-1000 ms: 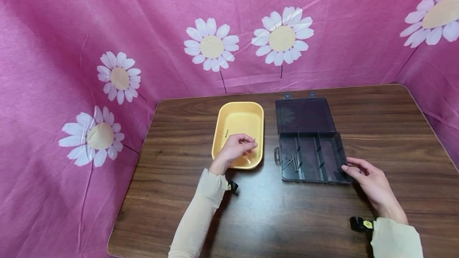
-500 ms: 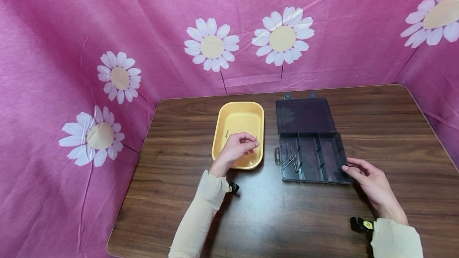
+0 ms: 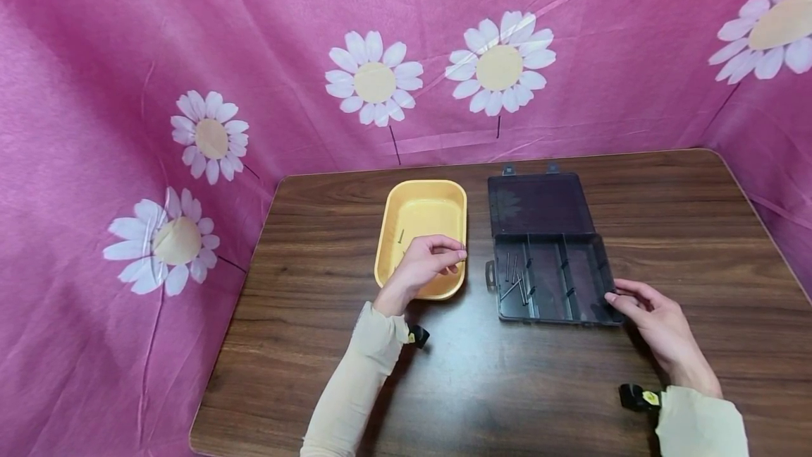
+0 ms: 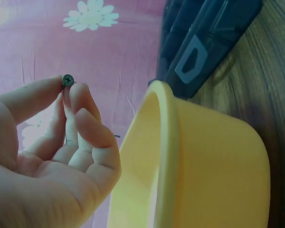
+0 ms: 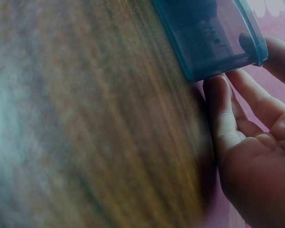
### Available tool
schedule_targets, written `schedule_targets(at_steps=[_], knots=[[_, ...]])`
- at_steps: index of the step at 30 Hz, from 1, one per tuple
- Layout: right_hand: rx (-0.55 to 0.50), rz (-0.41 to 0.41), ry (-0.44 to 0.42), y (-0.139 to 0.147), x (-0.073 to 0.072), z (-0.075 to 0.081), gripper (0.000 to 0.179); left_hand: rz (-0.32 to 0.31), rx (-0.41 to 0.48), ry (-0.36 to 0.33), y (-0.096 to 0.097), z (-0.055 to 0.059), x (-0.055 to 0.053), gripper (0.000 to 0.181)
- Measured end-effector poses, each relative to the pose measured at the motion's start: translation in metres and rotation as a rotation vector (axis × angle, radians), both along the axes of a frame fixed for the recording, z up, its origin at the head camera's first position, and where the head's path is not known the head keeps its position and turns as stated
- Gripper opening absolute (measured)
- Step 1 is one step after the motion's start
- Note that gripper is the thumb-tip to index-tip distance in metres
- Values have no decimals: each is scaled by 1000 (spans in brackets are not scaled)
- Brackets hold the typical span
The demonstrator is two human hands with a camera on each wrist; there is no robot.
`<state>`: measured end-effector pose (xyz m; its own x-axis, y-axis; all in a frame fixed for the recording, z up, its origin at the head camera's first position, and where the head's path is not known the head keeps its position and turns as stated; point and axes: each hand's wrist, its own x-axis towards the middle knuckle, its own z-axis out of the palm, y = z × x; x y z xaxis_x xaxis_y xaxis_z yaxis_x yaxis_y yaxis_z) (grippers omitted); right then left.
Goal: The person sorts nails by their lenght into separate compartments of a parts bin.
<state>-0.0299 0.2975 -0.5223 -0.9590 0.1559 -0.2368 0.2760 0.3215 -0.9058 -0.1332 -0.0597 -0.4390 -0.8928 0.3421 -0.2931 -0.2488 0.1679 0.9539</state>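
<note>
Fingers (image 4: 38,97) of the left hand (image 3: 431,263) are closed at the tips, a small screw (image 4: 68,80) with a cross-slotted head being pinched between them. By the right hand (image 3: 662,333) the storage box (image 3: 547,277) is gripped at its right wall, near the front corner.

Backdrop cloth (image 3: 266,34): pink, printed with white daisies (image 3: 500,68).

Counter (image 3: 292,288): wood-grained; box and tray are carried side by side.

Storage box: dark, translucent; lid (image 3: 539,203) folded back; divided into three columns. Several long metal fasteners (image 3: 522,290) are held in the left column.

Tray (image 3: 438,214): yellow, placed left of the box. A greenish screw (image 3: 401,236) is left lying inside; the floor beneath the hand is partly hidden.

Held screw: located at the tray's right rim as seen from above; its height cannot be told.

Step in hand, as judged: transfer of a screw from tray to box. For the next move, the rim should be cleared, the gap crossed, the box steadied and one column chosen; which one cannot be told.
</note>
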Motion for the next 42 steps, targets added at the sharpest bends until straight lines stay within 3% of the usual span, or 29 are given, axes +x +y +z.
schedule_targets(at_steps=[5,13,22,28,33,38,42], knots=[[3,0,-1,0,0,0,44,-33,-5,-6,4,7,2,27],[-11,-9,3,0,0,-1,43,-56,-5,-9,13,32,11,25],[-1,-8,-3,0,1,0,45,-71,70,-5,25,7,4,25],[6,-1,4,0,1,0,46,-61,105,8,34,4,6,22],[-10,0,13,0,0,-1,44,-39,174,-52,43,4,8,22],[-17,12,26,0,1,-2,43,-60,152,-33,49,2,9,20],[-20,17,25,0,1,-2,43,-74,83,7,54,-1,10,16]])
